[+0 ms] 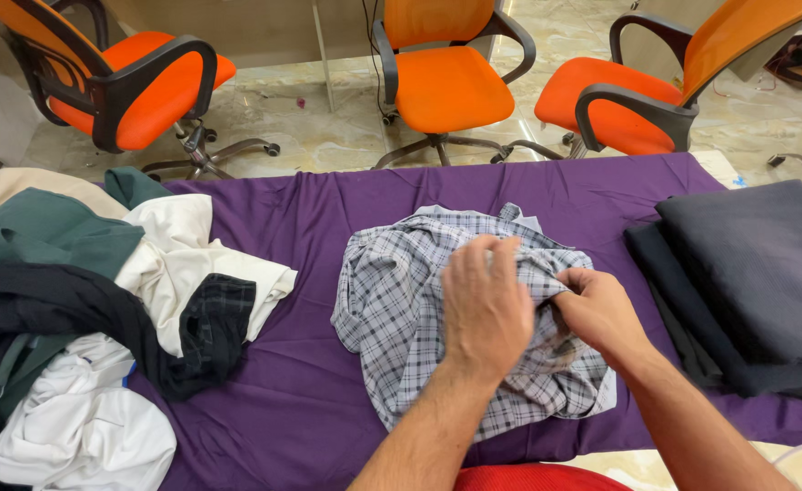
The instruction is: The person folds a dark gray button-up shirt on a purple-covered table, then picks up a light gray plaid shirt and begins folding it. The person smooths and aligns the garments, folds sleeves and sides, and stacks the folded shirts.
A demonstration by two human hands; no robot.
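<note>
the plaid shirt [401, 309] lies crumpled mid-bench on the purple cloth [301, 400], right under both yr hands. yr left hand [485, 305] rests palm-down on it, fingers [474, 250] curled shut over a bunched fold near the collar. yr right hand [599, 311] sits just beside, fingers pinched closed on the same fabric. forearms come in low, angled inward. clothes pile [83, 309] to the left, folded dark stack [746, 282] to the right.

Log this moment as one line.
left hand: gripping plaid shirt | right hand: pinching same shirt | surface: purple cloth | left: mixed clothes heap | right: folded dark stack
</note>
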